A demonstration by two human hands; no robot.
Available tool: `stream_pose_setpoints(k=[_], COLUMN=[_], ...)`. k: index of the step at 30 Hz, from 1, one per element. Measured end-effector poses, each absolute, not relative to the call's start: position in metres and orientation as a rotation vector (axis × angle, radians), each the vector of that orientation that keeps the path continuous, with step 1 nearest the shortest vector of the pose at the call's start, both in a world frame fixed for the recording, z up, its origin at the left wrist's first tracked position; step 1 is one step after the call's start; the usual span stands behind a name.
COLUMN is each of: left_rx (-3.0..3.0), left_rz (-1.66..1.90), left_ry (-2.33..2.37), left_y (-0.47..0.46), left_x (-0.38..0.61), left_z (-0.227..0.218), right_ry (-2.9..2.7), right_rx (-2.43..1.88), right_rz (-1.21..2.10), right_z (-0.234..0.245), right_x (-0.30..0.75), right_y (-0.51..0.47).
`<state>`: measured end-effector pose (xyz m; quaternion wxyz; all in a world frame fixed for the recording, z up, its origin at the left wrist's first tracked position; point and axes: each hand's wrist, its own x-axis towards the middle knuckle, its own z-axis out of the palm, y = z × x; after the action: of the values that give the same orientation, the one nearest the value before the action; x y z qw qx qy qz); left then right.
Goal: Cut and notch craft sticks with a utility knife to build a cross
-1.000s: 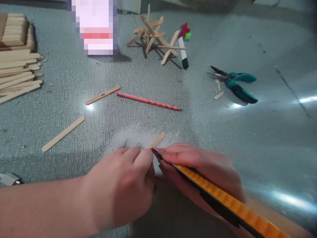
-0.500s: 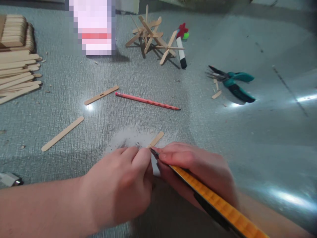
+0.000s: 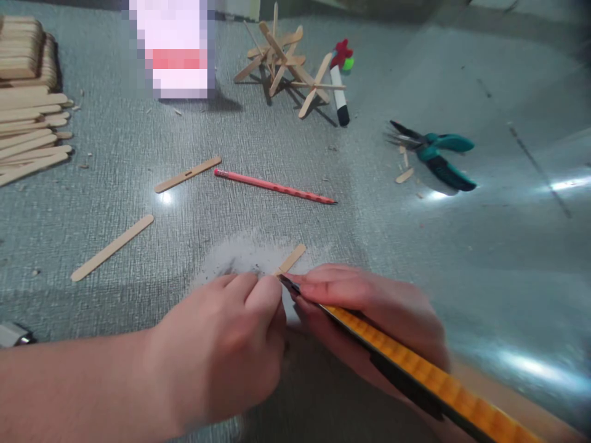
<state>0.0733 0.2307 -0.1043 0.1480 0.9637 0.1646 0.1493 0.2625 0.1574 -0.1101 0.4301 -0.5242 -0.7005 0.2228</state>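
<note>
My right hand (image 3: pixel 369 314) is closed round a utility knife (image 3: pixel 406 357) with an orange-yellow body, its handle slanting toward the lower right. The dark blade points at a wooden craft stick (image 3: pixel 292 259), close to my left fingertips. My left hand (image 3: pixel 231 344) is a fist pressed down over the near part of this stick; only the stick's far end shows. Whether the blade is in the wood or just touching it, I cannot tell. Under the stick lies a patch of whitish, worn-looking surface (image 3: pixel 244 249).
A pink pencil (image 3: pixel 277 187), a slotted stick (image 3: pixel 188 175) and a plain stick (image 3: pixel 113 248) lie ahead. Farther off are stick stacks (image 3: pixel 23 49), a crossed-stick assembly (image 3: pixel 279 58), a marker (image 3: pixel 339 95), teal-handled pliers (image 3: pixel 443 157) and a blurred-out object (image 3: pixel 180 49). A metal-tipped item (image 3: pixel 16 335) is at left.
My right hand and the knife handle have shifted slightly to the right, while the blade tip stays by the left fingertips. My left hand has hardly moved. The view has shifted slightly.
</note>
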Motion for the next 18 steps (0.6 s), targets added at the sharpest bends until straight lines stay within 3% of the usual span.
stream_pose_setpoints(k=[18], left_rx=[2.853], left_rz=[0.450], left_ry=[0.389], left_y=[0.2336], left_x=[0.0722], left_z=[-0.1027], right_ry=[-1.775], right_rx=[-1.345], right_rz=[0.516], right_z=[-0.1088], right_x=[0.2628], right_y=[0.1571])
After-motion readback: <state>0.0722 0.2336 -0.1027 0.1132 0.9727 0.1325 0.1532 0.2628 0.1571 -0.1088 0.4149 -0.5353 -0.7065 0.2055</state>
